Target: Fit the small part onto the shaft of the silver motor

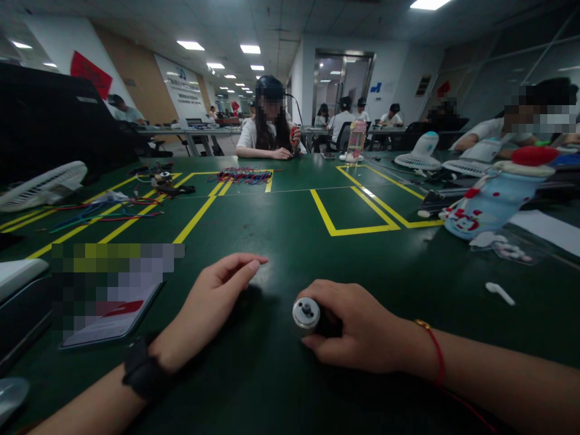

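Motor [306, 313], small and silver-capped, sits gripped by the right hand [362, 329] fingers, while the left hand [209, 307] rests loosely spread on the green tabletop [281, 241].

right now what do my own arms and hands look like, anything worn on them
Both forearms are bare, with no sleeves in view, and both hands are bare, without gloves. The left hand has a black band, like a watch strap or wristband, around its wrist. The right hand has a thin red string bracelet with a small gold-coloured piece at its wrist. No rings are visible.
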Action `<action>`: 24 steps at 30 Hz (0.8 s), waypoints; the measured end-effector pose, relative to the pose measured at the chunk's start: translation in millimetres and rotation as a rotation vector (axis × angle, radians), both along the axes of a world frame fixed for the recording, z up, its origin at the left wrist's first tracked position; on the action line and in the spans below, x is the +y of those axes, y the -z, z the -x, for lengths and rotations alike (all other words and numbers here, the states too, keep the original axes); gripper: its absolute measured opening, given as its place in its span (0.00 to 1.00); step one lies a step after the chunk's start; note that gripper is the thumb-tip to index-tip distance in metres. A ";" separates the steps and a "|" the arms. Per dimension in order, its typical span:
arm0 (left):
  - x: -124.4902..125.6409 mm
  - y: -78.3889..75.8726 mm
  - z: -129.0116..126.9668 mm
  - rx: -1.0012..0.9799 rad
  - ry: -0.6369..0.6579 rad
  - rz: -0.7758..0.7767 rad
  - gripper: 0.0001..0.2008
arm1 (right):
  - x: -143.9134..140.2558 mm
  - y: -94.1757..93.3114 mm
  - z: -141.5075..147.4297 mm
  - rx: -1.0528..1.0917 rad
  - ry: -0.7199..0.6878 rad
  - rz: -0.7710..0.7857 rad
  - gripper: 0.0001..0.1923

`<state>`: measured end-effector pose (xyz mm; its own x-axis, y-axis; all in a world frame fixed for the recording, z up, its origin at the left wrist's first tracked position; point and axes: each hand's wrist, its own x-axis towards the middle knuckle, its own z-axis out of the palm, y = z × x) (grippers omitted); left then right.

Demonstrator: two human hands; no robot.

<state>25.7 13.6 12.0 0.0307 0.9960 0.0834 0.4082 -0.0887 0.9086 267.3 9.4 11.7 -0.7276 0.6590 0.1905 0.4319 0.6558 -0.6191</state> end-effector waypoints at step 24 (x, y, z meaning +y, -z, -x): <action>-9.5 -2.5 -8.7 0.198 0.157 -0.233 0.09 | -0.5 1.0 -0.7 0.007 0.001 -0.004 0.17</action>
